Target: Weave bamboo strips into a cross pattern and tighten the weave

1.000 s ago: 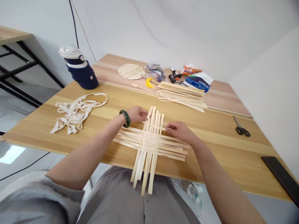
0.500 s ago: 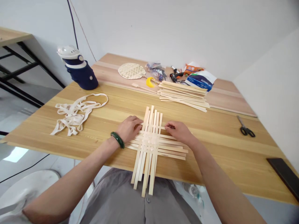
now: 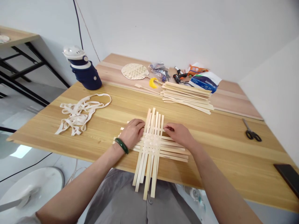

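Observation:
A cross of pale flat bamboo strips lies woven at its centre, with loose ends spreading to all sides. Its near ends hang past the table edge over my lap. My left hand, with a green bangle on the wrist, is closed at the upper left of the weave, its fingertips on a crosswise strip. On the opposite side my right hand pinches the right part of the topmost crosswise strip. The fingers of both hands partly hide that strip.
A bundle of bamboo strips lies behind the weave, near a woven fan, yellow tape piece, glue gun and tissue pack. White ribbon and a blue jug are left; scissors and a black phone-like slab right.
The view has shifted slightly, moving the scene to the right. My left hand lies lower over the left strips, whose ends now show beyond it. My right hand stays at the upper right.

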### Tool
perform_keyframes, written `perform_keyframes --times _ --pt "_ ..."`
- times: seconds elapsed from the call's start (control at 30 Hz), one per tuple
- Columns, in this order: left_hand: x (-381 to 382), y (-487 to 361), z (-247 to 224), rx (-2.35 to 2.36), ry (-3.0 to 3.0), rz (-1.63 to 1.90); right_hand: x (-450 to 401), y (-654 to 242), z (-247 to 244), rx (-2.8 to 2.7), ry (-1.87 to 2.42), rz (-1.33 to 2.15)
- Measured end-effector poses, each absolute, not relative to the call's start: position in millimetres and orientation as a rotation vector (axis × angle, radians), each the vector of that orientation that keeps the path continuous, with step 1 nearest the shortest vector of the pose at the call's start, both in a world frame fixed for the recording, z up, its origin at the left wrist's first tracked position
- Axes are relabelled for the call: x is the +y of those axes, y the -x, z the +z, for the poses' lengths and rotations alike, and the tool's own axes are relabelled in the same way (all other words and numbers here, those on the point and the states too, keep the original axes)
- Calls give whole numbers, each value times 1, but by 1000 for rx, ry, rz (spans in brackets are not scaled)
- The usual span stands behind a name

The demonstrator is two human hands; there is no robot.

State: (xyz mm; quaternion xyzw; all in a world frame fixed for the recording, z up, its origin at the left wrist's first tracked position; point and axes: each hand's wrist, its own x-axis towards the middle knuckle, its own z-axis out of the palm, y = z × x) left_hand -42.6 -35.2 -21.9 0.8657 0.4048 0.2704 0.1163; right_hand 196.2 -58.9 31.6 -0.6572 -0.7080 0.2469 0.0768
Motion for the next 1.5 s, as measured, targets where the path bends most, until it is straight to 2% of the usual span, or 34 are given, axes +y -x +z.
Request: perform_keyframes --times 0.17,0.37,0.53,0.83,1.2,1.5 --pt "-49 49 -10 1292 -2673 636 -86 -188 24 -2154 1825 154" --pt "-69 51 -14 1463 -2732 470 -128 -148 -20 -2206 1655 -105" --pt "-65 28 -26 1523 -2686 478 -124 -146 -39 -2181 1675 -128" --pt "-11 -16 -24 1492 -2558 570 -74 -181 -43 -2015 1832 -152" --pt "-14 -16 -35 1433 -2558 649 -74 -176 -42 -2094 1751 -172" --pt "-15 -21 -31 1512 -2578 525 -73 -177 -42 -2045 1758 -176"
